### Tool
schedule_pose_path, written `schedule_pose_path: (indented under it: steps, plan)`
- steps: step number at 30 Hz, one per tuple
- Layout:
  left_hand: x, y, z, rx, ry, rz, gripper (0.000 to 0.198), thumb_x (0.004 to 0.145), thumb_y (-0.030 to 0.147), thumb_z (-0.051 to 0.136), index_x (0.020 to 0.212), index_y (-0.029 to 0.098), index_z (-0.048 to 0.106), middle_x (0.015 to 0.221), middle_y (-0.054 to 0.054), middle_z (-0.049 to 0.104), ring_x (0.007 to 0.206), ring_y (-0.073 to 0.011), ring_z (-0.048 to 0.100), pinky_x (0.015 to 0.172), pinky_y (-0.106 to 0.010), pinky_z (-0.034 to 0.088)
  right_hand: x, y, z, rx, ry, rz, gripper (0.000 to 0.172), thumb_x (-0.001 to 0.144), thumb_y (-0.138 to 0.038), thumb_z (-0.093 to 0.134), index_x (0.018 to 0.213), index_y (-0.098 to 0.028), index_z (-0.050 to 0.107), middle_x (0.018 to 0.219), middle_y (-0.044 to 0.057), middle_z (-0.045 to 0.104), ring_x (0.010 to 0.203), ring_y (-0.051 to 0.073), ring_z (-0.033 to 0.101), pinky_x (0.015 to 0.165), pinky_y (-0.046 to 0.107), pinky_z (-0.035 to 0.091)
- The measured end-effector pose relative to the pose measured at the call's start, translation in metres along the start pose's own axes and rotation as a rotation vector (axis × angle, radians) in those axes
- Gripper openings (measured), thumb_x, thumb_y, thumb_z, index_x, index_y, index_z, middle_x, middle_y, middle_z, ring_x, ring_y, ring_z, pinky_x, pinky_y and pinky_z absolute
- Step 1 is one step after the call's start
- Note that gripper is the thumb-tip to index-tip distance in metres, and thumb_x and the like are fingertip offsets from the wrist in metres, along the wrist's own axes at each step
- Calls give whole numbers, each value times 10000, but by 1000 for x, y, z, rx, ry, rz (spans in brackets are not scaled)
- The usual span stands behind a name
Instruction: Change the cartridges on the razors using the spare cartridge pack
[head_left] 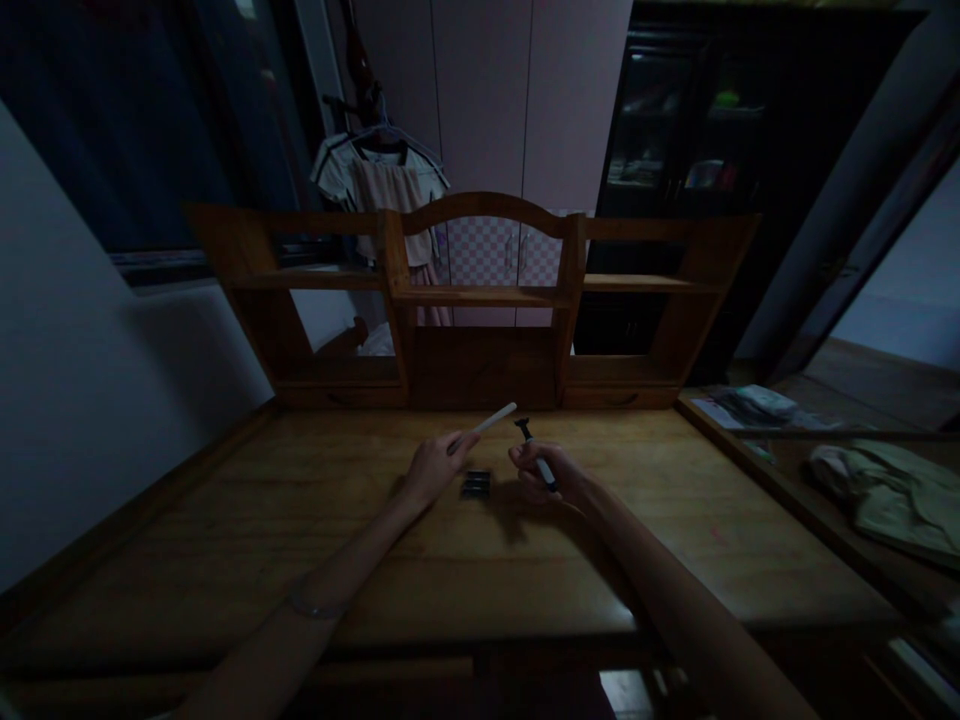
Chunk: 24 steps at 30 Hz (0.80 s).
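Observation:
My left hand (441,466) is closed around the lower end of a slim pale stick (495,416), which tilts up to the right; its exact kind is too dim to tell. In my right hand (551,472) is a razor (543,470) with a dark T-shaped head at the top and a pale and dark handle. The fingers wrap round the handle, and the head points up and left toward the stick without touching it. Between my hands, a few small dark razor cartridges (476,484) lie in a stack of rows on the wooden desk (337,540).
A wooden shelf unit (480,296) with open compartments stands along the desk's far edge. To the right, beyond a raised wooden rim, lie plastic-wrapped items (757,402) and a pale folded cloth (904,495). A wall (112,400) borders the left side.

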<state>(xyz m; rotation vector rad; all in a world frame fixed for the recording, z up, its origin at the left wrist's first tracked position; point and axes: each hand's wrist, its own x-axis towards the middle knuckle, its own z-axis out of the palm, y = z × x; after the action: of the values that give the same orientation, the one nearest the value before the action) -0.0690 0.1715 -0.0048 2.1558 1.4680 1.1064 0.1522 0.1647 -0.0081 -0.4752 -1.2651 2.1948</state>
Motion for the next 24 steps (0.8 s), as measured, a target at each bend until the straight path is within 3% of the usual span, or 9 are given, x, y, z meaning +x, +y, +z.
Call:
schedule_pose_path:
  steps: [5,11,16,24]
  plan:
    - [-1,-2,1,10,-26,45,449,842,532,405,695,153,594,588,20,481,570,-103,408,548,-219,264,-1,0,1,-5,16,18,88,697,-260,441,692,-204,374,385,-71,427,246,92,315,273,192,266]
    - [2,-10,5,35,2,1,455,845,537,401,715,152,606,596,20,484,566,-102,408,543,-221,260,-1,-1,1,-24,49,-8,102,689,-258,451,688,-204,364,382,-72,431,252,92,327,280,188,271]
    - [0,-8,5,-29,-47,80,452,849,522,409,682,144,592,581,33,453,556,-91,394,537,-213,260,0,-2,2,-26,40,15,114,680,-264,457,682,-206,359,380,-71,436,243,94,323,274,191,263]
    - [1,-8,4,-41,-55,40,487,857,530,384,667,134,592,591,25,472,558,-98,400,535,-219,266,0,-1,-1,-31,8,-4,81,709,-261,435,695,-203,380,355,-73,420,236,94,298,277,189,258]
